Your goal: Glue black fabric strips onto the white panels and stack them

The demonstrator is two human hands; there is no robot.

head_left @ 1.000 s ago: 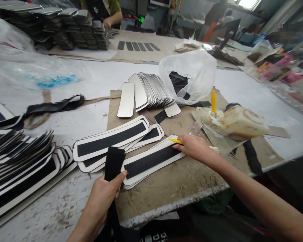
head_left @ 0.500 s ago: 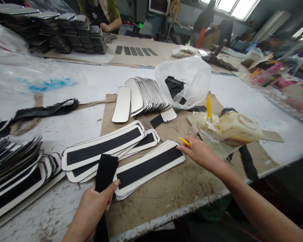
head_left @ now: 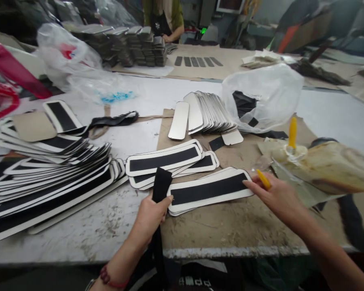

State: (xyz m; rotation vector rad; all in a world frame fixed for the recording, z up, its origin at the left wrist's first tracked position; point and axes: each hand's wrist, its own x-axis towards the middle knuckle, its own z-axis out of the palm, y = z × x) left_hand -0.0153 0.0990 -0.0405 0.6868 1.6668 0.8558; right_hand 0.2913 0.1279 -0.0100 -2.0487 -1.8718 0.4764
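Note:
My left hand [head_left: 151,212] is closed around a black fabric strip [head_left: 161,182], whose tail hangs past the table edge. Its thumb rests on the left end of a white panel [head_left: 209,206] with a black strip down its middle, the top one of a small stack. At the panel's right end, the fingertips of my right hand [head_left: 271,190] touch the corner. A yellow tool [head_left: 263,179] is held in that same hand; its other end is hidden by the fingers. More white panels with black strips [head_left: 165,158] lie just behind.
A large pile of strip-covered panels [head_left: 57,194] stands at left. Plain white panels [head_left: 206,113] lean in a row near a plastic bag [head_left: 267,93] with black pieces. At right lie a stained plastic container [head_left: 339,165] and an upright yellow handle [head_left: 293,131]. Across the table is another person [head_left: 166,20].
The view has swung left, so the scene sits further right and the left pile shows more. Both hands stay at the panel's ends; the yellow tool is tilted differently in my right hand.

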